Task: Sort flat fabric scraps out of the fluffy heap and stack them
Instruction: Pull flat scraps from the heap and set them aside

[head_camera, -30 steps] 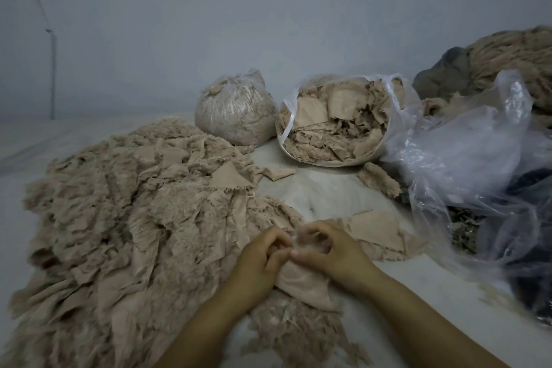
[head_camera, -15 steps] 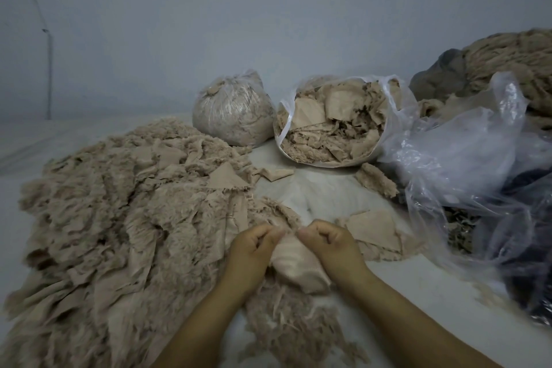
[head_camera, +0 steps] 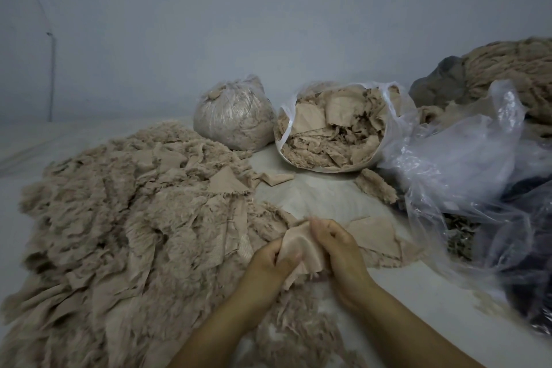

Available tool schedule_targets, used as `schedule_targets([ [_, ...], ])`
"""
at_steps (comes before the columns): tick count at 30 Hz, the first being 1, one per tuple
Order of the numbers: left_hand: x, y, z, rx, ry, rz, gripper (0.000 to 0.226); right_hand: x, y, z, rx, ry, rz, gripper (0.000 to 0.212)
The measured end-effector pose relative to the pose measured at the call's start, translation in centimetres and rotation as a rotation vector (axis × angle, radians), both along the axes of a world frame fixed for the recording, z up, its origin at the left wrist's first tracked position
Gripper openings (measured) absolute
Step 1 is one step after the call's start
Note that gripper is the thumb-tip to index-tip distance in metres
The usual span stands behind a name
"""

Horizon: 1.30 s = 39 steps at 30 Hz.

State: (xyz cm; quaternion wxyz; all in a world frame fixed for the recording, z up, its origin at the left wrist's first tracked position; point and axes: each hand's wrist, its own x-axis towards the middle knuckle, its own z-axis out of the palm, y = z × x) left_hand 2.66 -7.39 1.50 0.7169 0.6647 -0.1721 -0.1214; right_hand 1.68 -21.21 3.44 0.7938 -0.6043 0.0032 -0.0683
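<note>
Gripping smooth beige scrap (head_camera: 301, 251) | left hand (head_camera: 268, 263), right hand (head_camera: 337, 251) | shaggy heap (head_camera: 125, 218)

Two bare forearms, no sleeves, with no rings or watch on left hand (head_camera: 270, 266) or right hand (head_camera: 340, 257).

A bare grey-blue wall (head_camera: 209, 24) rises behind a pale floor (head_camera: 325, 197) in dim light.

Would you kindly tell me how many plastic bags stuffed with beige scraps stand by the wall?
2: a tied clear plastic bag of fluff left, an open clear plastic bag of flat scraps right. Others may hide behind.
</note>
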Motion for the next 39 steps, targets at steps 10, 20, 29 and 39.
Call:
schedule_targets([
  [10,0.0,0.1,1.1,-0.101,0.054,0.382,0.022,0.1,0.3,-0.3,-0.104,-0.039,-0.218,0.017],
  [20,0.2,1.2,2.1,-0.024,-0.093,0.525,0.029,1.6,-3.9,1.3,-0.232,-0.047,-0.377,0.025],
  [29,2.4,6.0,3.0,0.583,-0.525,0.588,0.014,1.2,-5.2,1.4,-1.245,0.009,-0.315,0.025],
  [39,2.0,6.5,2.8,0.631,-0.355,0.465,0.017,2.0,4.2,-0.3,-0.95,-0.063,0.132,0.027],
])
